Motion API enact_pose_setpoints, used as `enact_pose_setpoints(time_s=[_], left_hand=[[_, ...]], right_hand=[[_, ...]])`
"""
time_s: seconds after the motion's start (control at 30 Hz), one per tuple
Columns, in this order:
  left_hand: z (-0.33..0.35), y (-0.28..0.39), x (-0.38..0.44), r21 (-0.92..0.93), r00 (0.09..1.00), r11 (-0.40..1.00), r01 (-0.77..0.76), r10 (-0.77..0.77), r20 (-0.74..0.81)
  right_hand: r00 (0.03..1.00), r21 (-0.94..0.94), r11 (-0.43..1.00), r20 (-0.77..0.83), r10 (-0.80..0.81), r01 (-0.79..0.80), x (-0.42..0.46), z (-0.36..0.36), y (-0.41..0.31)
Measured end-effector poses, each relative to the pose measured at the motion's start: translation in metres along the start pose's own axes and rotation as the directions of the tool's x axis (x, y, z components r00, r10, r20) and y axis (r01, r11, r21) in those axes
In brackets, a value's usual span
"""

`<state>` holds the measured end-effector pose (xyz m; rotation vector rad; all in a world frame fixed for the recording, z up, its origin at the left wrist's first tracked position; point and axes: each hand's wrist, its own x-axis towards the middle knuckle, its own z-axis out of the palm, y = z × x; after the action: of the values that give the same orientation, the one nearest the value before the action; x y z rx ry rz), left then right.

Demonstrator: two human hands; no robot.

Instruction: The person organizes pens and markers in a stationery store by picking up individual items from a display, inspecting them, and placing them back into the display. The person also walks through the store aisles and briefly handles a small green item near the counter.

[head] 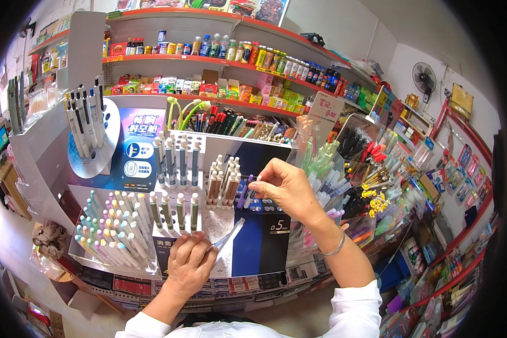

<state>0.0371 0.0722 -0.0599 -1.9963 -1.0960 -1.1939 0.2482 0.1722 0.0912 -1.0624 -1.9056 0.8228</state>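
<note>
My right hand point(290, 191) pinches the white top of a slim dark pen point(249, 197), which stands in a holed cardboard pen display point(274, 245). Just left of that pen stands a purple pen point(241, 194). My left hand point(191, 258), low in front of the display, is closed around a pale, translucent pen point(231, 233) that points up to the right; how many pens it holds is hidden by the fingers. Green pens point(181, 213) stand upright above my left hand. Brown pens point(224, 183) and blue-grey pens point(182, 164) fill other rows.
An acrylic box of pastel pens point(114, 232) stands at the left, below a round white-pen display point(88, 143). Bins at the right hold green pens point(321, 156) and yellow-topped pens point(374, 196). Behind are shelves of drinks point(224, 45); a wall fan point(423, 78) hangs at the right.
</note>
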Motion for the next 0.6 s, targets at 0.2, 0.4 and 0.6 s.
enact_pose_setpoints(time_s=[0.2,0.4,0.6], left_hand=[[0.0,0.0,0.0,-0.032,1.0,0.999,-0.001,0.0,-0.005],[-0.001,0.001,0.002,-0.008,1.0,1.0,-0.002,0.002,0.003],[-0.003,0.001,0.002,-0.017,1.0,1.0,0.013,-0.013,0.014]], right_hand=[[1.0,0.001,1.0,0.008,-0.001,0.001,0.001,0.002,0.0],[1.0,0.001,1.0,0.014,0.005,-0.005,0.0,-0.001,0.003],[0.998,-0.02,0.999,0.03,-0.049,0.049,0.001,-0.001,0.011]])
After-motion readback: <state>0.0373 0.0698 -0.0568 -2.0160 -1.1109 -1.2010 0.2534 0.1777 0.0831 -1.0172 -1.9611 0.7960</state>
